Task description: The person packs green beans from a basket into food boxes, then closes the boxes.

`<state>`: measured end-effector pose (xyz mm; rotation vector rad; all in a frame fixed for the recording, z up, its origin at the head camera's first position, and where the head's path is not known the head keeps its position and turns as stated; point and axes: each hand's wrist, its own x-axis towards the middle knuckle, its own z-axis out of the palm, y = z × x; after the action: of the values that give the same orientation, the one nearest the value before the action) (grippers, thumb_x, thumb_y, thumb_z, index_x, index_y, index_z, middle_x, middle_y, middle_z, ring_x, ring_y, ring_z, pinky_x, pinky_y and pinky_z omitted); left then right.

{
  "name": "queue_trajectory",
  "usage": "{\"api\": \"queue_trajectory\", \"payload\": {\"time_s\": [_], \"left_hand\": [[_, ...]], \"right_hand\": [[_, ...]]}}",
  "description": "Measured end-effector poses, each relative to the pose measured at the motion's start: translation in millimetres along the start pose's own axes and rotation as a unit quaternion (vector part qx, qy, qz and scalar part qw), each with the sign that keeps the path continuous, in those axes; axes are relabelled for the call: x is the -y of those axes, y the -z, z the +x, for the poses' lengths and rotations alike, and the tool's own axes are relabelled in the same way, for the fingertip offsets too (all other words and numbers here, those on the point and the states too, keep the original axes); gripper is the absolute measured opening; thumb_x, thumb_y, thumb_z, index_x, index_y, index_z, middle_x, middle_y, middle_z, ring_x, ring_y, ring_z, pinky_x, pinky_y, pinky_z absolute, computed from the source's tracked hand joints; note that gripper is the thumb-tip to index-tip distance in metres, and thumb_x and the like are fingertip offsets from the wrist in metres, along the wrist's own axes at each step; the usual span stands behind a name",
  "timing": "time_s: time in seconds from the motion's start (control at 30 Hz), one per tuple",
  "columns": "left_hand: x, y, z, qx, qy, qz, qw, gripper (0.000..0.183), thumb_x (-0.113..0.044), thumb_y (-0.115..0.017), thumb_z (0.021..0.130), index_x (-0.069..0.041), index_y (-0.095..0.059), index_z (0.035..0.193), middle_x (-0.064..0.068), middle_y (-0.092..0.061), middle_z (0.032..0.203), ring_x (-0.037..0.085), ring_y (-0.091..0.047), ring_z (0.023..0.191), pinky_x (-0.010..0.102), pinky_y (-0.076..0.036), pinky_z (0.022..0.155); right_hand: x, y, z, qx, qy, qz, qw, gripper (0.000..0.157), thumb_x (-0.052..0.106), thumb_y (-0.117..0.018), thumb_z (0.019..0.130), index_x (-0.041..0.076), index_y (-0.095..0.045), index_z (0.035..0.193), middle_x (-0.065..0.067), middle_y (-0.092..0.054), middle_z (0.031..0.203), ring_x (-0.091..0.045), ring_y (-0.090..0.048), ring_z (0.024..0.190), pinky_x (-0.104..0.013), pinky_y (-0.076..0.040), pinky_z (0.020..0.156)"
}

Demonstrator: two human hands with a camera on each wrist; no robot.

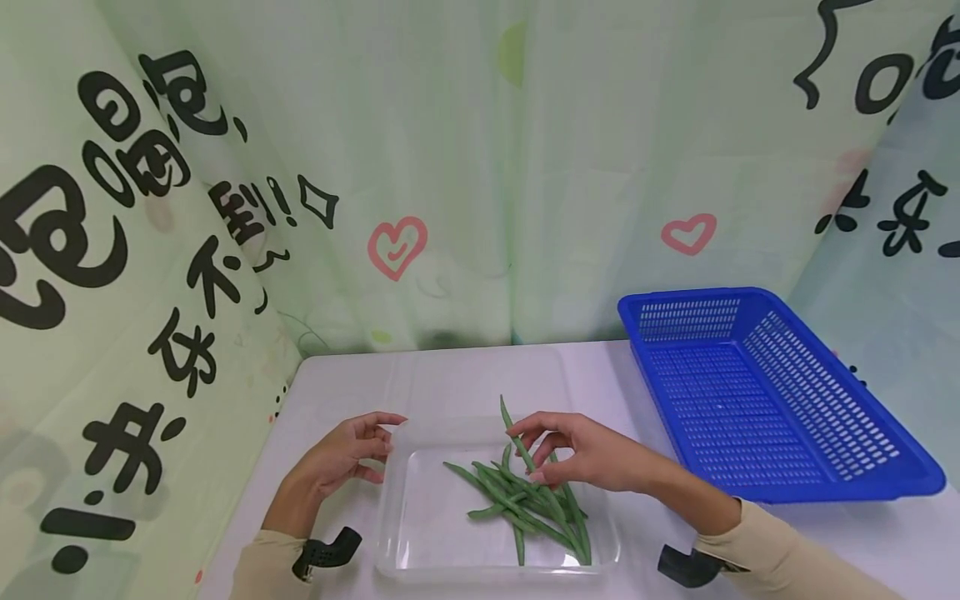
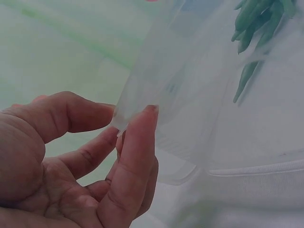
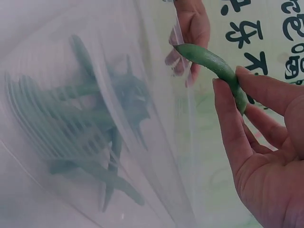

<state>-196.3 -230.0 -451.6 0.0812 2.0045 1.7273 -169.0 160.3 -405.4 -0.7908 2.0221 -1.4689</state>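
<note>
A clear plastic container stands on the table with a loose pile of green beans in it. My left hand pinches its left rim between thumb and fingers; the rim shows close up in the left wrist view. Over the container, my right hand holds one green bean between thumb and fingertips. That curved bean sticks out past the fingers in the right wrist view, where the pile appears hazily through the container's wall.
A blue perforated basket sits on the right side of the white table. Behind the container lies a faint clear panel. Pale green printed curtains enclose the table at the back and sides.
</note>
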Motion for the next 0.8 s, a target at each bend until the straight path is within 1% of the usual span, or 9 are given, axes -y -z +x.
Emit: {"api": "queue_trajectory", "payload": {"time_s": [0.13,0.2,0.3,0.4,0.43,0.53,0.6,0.7,0.8], "left_hand": [[0.1,-0.6,-0.8,-0.002,0.002,0.002,1.0,0.05,-0.001,-0.06,0.096,0.004,-0.047,0.144,0.004,-0.052,0.096,0.022,-0.057,0.088,0.031,-0.06,0.064],[0.2,-0.9,-1.2,-0.002,0.002,0.0,1.0,0.05,-0.001,-0.06,0.096,0.004,-0.047,0.145,0.004,-0.052,0.096,0.023,-0.058,0.089,0.031,-0.06,0.064],[0.5,-1.2,-1.3,-0.002,0.002,0.0,1.0,0.05,-0.002,-0.059,0.097,0.004,-0.046,0.145,0.004,-0.052,0.097,0.024,-0.058,0.09,0.031,-0.06,0.064],[1.0,-1.1,-1.6,-0.001,0.002,-0.001,1.0,0.05,-0.003,-0.059,0.098,0.004,-0.046,0.145,0.004,-0.052,0.097,0.025,-0.058,0.091,0.032,-0.06,0.065],[1.2,-1.0,-1.7,-0.001,0.002,-0.001,1.0,0.049,-0.003,-0.058,0.098,0.003,-0.046,0.145,0.004,-0.052,0.097,0.025,-0.058,0.091,0.032,-0.06,0.065],[1.7,-0.2,-1.8,-0.002,0.003,-0.001,1.0,0.049,-0.003,-0.059,0.098,0.003,-0.046,0.145,0.003,-0.052,0.097,0.026,-0.058,0.092,0.032,-0.06,0.065],[2.1,0.3,-1.7,-0.004,0.004,0.0,1.0,0.049,-0.004,-0.059,0.098,0.003,-0.046,0.145,0.003,-0.053,0.097,0.026,-0.058,0.093,0.032,-0.06,0.065],[2.3,0.6,-1.2,-0.006,0.004,0.002,1.0,0.049,-0.004,-0.059,0.098,0.002,-0.047,0.145,0.003,-0.053,0.096,0.026,-0.058,0.093,0.032,-0.06,0.065],[2.1,0.2,-0.9,-0.007,0.003,0.005,1.0,0.048,-0.004,-0.058,0.098,0.002,-0.047,0.145,0.003,-0.052,0.096,0.026,-0.058,0.093,0.032,-0.06,0.066]], "right_hand": [[-0.6,-9.0,0.9,0.014,-0.004,-0.008,1.0,0.051,0.012,-0.074,0.092,0.019,-0.057,0.14,-0.02,-0.055,0.127,-0.026,-0.066,0.108,-0.038,-0.062,0.077],[0.8,-12.2,0.5,0.026,-0.008,-0.017,0.999,0.051,0.012,-0.074,0.093,0.017,-0.057,0.14,-0.02,-0.056,0.127,-0.025,-0.068,0.107,-0.038,-0.062,0.077],[4.7,-13.5,-1.9,0.037,-0.021,-0.054,0.998,0.049,0.014,-0.074,0.093,0.012,-0.058,0.139,-0.018,-0.06,0.125,-0.02,-0.071,0.103,-0.034,-0.061,0.074],[10.9,-10.8,-4.0,0.032,-0.037,-0.076,0.996,0.041,0.016,-0.072,0.095,0.007,-0.062,0.134,-0.014,-0.065,0.119,-0.02,-0.072,0.094,-0.033,-0.061,0.07],[12.8,-9.1,-4.1,0.026,-0.04,-0.079,0.996,0.039,0.016,-0.071,0.095,0.006,-0.063,0.131,-0.013,-0.066,0.116,-0.022,-0.073,0.092,-0.035,-0.061,0.069],[16.8,-2.6,-2.8,-0.009,-0.045,-0.071,0.996,0.032,0.018,-0.068,0.098,0.004,-0.065,0.126,-0.01,-0.068,0.109,-0.026,-0.072,0.09,-0.041,-0.062,0.069],[17.7,2.6,-0.8,-0.044,-0.051,-0.068,0.995,0.031,0.021,-0.066,0.099,0.004,-0.065,0.125,-0.008,-0.068,0.108,-0.025,-0.072,0.093,-0.041,-0.061,0.073],[17.1,10.9,3.3,-0.105,-0.061,-0.055,0.991,0.036,0.027,-0.064,0.101,0.004,-0.064,0.128,-0.01,-0.068,0.113,-0.023,-0.071,0.098,-0.038,-0.061,0.08],[15.2,18.1,7.2,-0.165,-0.077,-0.029,0.983,0.04,0.03,-0.062,0.102,0.003,-0.061,0.131,-0.013,-0.067,0.121,-0.026,-0.068,0.107,-0.037,-0.06,0.086]]}}
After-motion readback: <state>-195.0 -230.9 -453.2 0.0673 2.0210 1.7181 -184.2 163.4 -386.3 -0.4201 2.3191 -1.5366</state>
